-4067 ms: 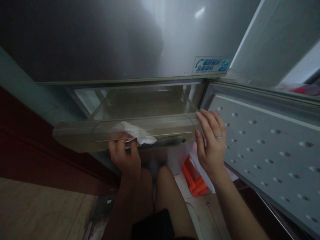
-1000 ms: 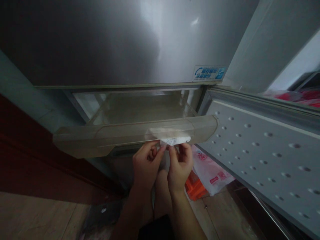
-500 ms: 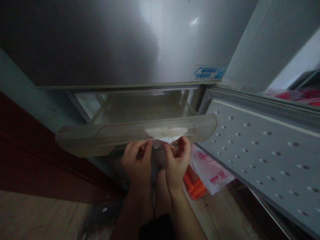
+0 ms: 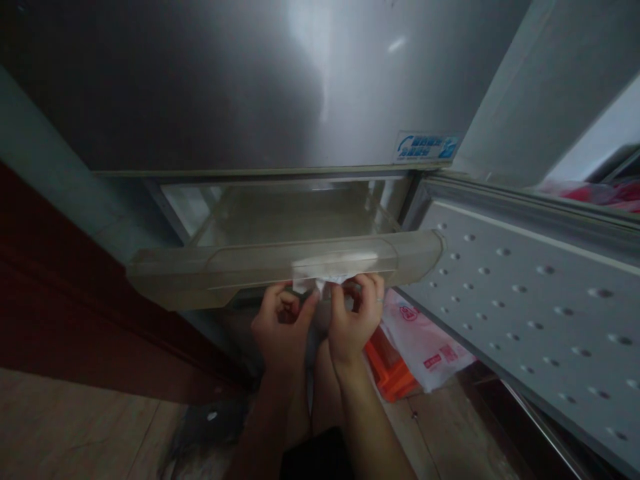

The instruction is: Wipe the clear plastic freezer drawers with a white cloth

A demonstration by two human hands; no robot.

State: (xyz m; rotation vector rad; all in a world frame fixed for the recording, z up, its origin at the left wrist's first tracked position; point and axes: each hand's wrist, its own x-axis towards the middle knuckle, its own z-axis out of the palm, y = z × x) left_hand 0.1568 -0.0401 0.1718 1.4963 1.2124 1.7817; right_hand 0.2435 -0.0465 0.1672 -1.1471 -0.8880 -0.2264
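Observation:
A freezer drawer [image 4: 230,263] of cloudy clear plastic is pulled partly out under the steel upper door. On the middle of its front lies a white paper label [image 4: 305,270], its lower edge creased and lifted. My left hand [image 4: 283,323] is at the label's lower left, thumb tip on the creased edge and fingers curled. At the lower right, my right hand [image 4: 353,317] pinches the label between thumb and fingers. Some of the fingertips are hidden behind the paper and the drawer lip.
The lower freezer door [image 4: 520,300] stands open on the right. Beneath it are a white plastic bag with red print [image 4: 425,347] and an orange plastic container [image 4: 393,377] on the tiled floor. A dark red wooden panel [image 4: 65,287] closes off the left. The steel upper door [image 4: 225,87] is closed.
More of the label's lower left hangs loose below the drawer edge. My left thumb has shifted right, with its fingers more apart. The view has moved slightly left.

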